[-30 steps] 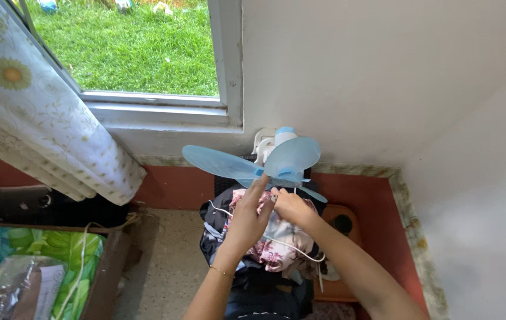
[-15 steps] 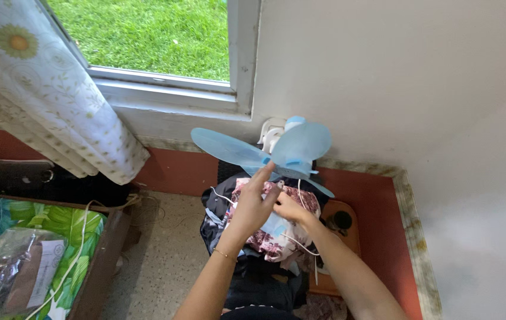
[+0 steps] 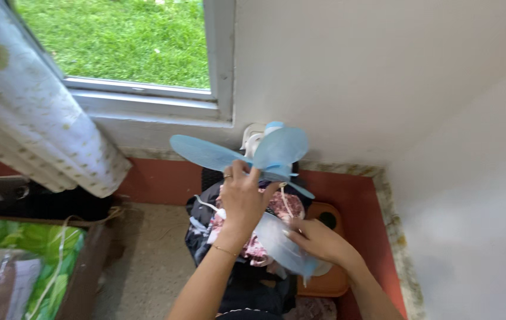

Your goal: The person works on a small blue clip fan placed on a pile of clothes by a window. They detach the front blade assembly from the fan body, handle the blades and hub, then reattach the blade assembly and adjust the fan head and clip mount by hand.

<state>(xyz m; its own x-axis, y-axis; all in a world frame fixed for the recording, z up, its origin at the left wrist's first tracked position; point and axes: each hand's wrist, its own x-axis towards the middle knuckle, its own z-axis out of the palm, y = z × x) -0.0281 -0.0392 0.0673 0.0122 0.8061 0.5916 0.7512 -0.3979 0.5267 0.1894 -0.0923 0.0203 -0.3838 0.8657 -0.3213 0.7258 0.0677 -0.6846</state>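
Observation:
A small fan with translucent light-blue blades [image 3: 238,155] stands in the room's corner, below the window. My left hand [image 3: 242,198] grips the fan at its hub, fingers wrapped under the blades. My right hand [image 3: 319,241] is lower and to the right, holding a loose translucent blue piece [image 3: 281,243] that looks like a detached blade or cover. Beneath both hands lies a heap of dark and pink patterned cloth [image 3: 247,249].
A white-framed window [image 3: 146,89] shows grass outside. A white curtain with yellow flowers [image 3: 34,130] hangs at left. A green patterned surface with bags [image 3: 22,261] lies at lower left. An orange object [image 3: 324,278] sits on the red floor by the wall.
The view has shifted slightly. My right hand dropped from the hub to lower right and now holds a translucent blue piece. My left hand has closed around the hub.

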